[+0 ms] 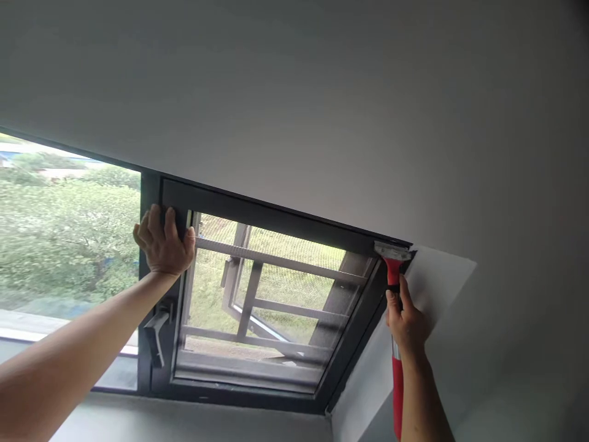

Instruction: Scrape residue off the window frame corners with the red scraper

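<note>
Closest in, the right hand [407, 322] is closing tight around the red handle of a scraper [394, 288], fingers wrapped and thumb lying along the grip, while the long handle is running down past the wrist toward the bottom edge of the view. The scraper's metal blade is pressing into the upper right corner of the dark window frame [285, 218], right where the frame is meeting the white wall [442, 282]. Farther out on the other side, the left hand [163, 242] is spreading flat with its fingers curling over the top left corner of the frame, bracing rather than clutching anything loose (the latch handle [157, 334] below it is hanging untouched). Beyond the glass, a grey metal grille [276, 294] is crossing the opening, and past that green trees [69, 233] are filling the distance. Judging by the blade's position, the scraping of the frame's top edge is just starting at the right corner; the next stroke seems to call for keeping the blade flat and drawing it steadily along the frame toward the left hand, without gouging the paint of the wall.
</note>
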A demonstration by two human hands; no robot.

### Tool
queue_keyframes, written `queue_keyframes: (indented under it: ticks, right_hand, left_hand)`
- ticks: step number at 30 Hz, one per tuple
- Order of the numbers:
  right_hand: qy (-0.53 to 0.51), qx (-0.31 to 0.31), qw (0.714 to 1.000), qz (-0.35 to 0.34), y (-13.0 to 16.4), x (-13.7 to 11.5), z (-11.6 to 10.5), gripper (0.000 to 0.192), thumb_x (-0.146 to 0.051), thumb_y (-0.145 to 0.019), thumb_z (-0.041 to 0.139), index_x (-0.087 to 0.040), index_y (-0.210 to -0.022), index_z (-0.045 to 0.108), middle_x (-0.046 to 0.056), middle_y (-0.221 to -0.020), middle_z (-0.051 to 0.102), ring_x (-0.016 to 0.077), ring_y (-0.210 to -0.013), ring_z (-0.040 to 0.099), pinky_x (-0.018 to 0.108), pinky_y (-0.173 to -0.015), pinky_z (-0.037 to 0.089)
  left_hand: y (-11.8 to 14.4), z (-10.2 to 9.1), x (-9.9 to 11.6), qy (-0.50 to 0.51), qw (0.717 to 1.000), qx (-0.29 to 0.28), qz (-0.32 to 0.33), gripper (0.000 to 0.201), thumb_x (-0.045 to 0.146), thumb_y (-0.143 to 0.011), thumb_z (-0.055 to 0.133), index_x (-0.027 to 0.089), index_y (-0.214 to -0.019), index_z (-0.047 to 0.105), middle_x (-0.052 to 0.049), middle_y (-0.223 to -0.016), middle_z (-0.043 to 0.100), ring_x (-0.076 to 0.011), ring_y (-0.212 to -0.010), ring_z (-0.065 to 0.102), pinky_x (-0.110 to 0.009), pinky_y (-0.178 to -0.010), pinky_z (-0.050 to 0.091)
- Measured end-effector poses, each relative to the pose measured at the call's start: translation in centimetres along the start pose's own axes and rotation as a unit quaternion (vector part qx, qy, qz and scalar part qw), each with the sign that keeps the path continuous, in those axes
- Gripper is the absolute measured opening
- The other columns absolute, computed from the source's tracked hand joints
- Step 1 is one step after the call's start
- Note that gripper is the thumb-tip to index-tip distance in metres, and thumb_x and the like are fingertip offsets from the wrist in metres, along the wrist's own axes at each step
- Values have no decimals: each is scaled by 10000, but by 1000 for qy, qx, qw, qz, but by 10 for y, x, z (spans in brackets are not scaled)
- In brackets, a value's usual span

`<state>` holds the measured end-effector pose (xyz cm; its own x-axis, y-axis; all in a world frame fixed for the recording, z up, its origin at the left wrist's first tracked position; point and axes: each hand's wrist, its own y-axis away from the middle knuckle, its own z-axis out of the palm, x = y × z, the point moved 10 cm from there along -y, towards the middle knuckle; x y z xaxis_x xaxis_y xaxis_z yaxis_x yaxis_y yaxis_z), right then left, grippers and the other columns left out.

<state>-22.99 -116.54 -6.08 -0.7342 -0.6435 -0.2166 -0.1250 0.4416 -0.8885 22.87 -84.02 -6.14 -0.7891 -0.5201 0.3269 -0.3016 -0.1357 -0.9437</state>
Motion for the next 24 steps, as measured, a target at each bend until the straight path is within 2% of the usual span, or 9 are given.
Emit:
queue_keyframes:
  ticks: [14, 21, 24]
  right_hand:
    - [-30, -14, 999, -4, -6, 0, 0, 632, -553, -843, 353, -103, -1258, 513, 11, -446, 523, 117, -362, 442, 237, -415, 312]
    - [-13, -18, 999, 26, -6, -4, -2, 633, -565, -839, 339, -125, -1256, 519, 31, -468, 545, 129, -364, 445, 244, -395, 278]
    - [-55, -38, 997, 43, -5, -5, 2, 654, -573, -830, 355, -122, -1286, 482, 35, -501, 572, 135, -378, 467, 245, -403, 314]
  left_hand:
    - [1, 1, -2, -23, 1000, 0, 1, 632, 406, -842, 406, 95, -1377, 276, -183, -1440, 235, -322, -1316, 191, -517, -1060, 129]
    - [1, 1, -3, -9, 1000, 3, -2, 630, 416, -843, 397, 105, -1378, 278, -179, -1440, 235, -321, -1317, 189, -524, -1052, 127]
    - [1, 1, -3, -21, 1000, 4, 1, 634, 405, -839, 408, 101, -1379, 273, -178, -1443, 230, -321, -1317, 188, -524, -1052, 135]
